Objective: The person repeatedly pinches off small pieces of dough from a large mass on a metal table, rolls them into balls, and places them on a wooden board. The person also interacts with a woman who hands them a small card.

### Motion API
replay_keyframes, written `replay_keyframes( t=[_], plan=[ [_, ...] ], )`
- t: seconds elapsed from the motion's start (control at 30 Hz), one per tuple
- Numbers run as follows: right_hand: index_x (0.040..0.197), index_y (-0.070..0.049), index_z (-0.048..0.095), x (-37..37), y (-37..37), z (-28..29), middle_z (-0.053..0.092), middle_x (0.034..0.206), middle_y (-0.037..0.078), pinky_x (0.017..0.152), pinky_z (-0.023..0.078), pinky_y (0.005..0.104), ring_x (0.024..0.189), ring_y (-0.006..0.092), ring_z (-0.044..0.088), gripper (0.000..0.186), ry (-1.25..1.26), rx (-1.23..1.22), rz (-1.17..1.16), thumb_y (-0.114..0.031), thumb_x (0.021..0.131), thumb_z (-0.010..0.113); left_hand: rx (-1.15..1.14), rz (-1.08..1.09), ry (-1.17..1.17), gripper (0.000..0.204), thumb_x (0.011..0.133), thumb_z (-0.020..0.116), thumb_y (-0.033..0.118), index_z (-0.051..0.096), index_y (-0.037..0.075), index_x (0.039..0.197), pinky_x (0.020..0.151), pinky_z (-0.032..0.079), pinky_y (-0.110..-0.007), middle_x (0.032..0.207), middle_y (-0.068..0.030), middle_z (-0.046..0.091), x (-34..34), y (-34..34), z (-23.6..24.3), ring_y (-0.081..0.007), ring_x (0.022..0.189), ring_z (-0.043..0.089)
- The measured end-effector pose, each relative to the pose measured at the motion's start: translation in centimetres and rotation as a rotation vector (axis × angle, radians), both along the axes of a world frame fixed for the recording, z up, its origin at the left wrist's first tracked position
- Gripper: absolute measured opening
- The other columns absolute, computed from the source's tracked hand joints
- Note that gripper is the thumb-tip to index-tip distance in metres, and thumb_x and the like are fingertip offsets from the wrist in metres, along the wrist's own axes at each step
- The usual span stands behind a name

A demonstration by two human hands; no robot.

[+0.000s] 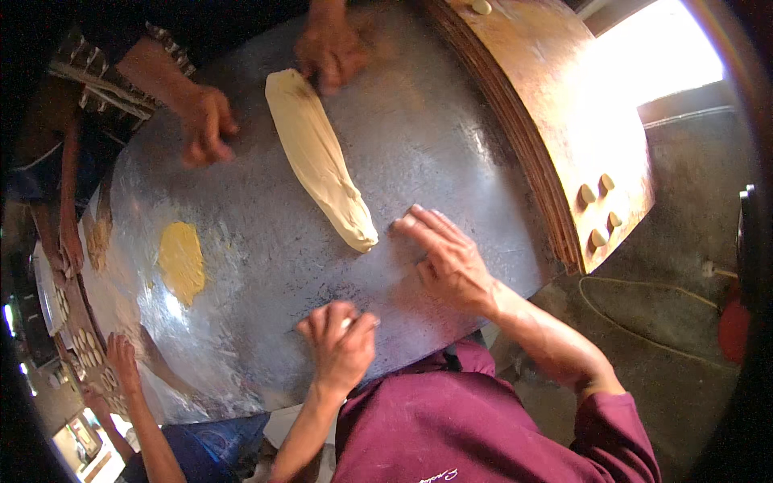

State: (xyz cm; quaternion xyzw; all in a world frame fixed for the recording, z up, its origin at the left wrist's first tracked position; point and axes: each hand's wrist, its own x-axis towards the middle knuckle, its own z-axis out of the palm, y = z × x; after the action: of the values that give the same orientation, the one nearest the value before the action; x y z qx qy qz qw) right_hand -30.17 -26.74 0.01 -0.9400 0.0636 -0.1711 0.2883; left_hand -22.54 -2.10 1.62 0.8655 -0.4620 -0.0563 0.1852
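A long pale roll of dough (pixel 318 161) lies slantwise on the metal-topped table, its narrower end toward me. My right hand (pixel 449 262) is just to the right of that end, palm down, fingers stretched out and slightly blurred, apart from the dough. Nearer my body, my left hand (pixel 342 344) is raised over the table with its fingers curled. A small pale bit, which looks like dough, shows between those fingers; most of it is hidden.
Across the table, a co-worker's hands (pixel 208 125) flank the roll's far end. A yellow greasy patch (pixel 182 262) lies on the metal table (pixel 258 298). Small dough pieces (pixel 599 237) sit on a wooden board (pixel 564 121) at right. Another person's hand (pixel 123 360) is at lower left.
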Motion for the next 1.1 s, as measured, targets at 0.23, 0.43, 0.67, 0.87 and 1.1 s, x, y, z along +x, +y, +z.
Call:
replay_keyframes(
  t=[0.23, 0.43, 0.67, 0.87, 1.1],
  plan=[
    [0.147, -0.009, 0.040, -3.6, 1.0, 0.1, 0.064, 0.102, 0.011, 0.082, 0.049, 0.0428, 0.099, 0.0287, 0.061, 0.078, -0.085, -0.095, -0.254, -0.010, 0.075, 0.073, -0.220, 0.264, 0.112, 0.026, 0.082, 0.078, 0.019, 0.066, 0.012, 0.104, 0.094, 0.035, -0.047, 0.108, -0.0075, 0.056, 3.8, -1.0, 1.1, -0.0295, 0.108, 0.049],
    [0.150, -0.013, 0.038, -5.9, -0.6, 3.1, 0.062, 0.088, 0.012, 0.065, 0.054, 0.0388, 0.074, 0.0298, 0.064, 0.082, -0.132, 0.436, -0.418, -0.017, 0.079, 0.078, -0.423, 0.427, 0.510, 0.037, 0.081, 0.079, 0.000, 0.063, -0.006, 0.114, 0.079, 0.053, -0.031, 0.107, -0.0139, 0.065, 1.7, -3.2, 1.2, -0.0204, 0.099, 0.064],
    [0.129, -0.003, 0.049, -21.0, -16.1, 11.2, 0.061, 0.120, 0.018, 0.053, 0.049, 0.0252, 0.061, 0.0121, 0.057, 0.076, -0.785, -0.053, -0.995, -0.014, 0.068, 0.092, -0.686, -0.494, 0.450, 0.031, 0.075, 0.084, 0.008, 0.070, 0.002, 0.102, 0.084, 0.053, -0.031, 0.106, -0.0122, 0.069, -10.0, -37.9, 13.5, -0.0223, 0.098, 0.065],
    [0.128, -0.001, 0.041, -28.0, -23.3, 9.4, 0.057, 0.102, 0.013, 0.056, 0.046, 0.0284, 0.056, 0.0159, 0.049, 0.056, -0.519, 0.121, -1.113, -0.031, 0.090, 0.070, -0.370, -0.762, 0.207, 0.051, 0.084, 0.076, 0.039, 0.063, 0.005, 0.119, 0.082, 0.055, -0.039, 0.111, -0.0210, 0.063, -13.6, -47.8, 9.9, -0.0298, 0.104, 0.064],
    [0.111, -0.004, 0.037, -17.3, -11.5, 10.5, 0.049, 0.073, 0.004, 0.050, 0.031, 0.0232, 0.058, 0.0058, 0.042, 0.025, -0.477, 0.605, -0.683, 0.003, 0.093, 0.053, -0.617, -0.345, 0.730, 0.054, 0.085, 0.075, 0.006, 0.049, 0.004, 0.133, 0.084, 0.055, -0.030, 0.146, -0.0148, 0.042, -10.4, -28.3, 7.2, -0.0169, 0.098, 0.064]
  ],
)
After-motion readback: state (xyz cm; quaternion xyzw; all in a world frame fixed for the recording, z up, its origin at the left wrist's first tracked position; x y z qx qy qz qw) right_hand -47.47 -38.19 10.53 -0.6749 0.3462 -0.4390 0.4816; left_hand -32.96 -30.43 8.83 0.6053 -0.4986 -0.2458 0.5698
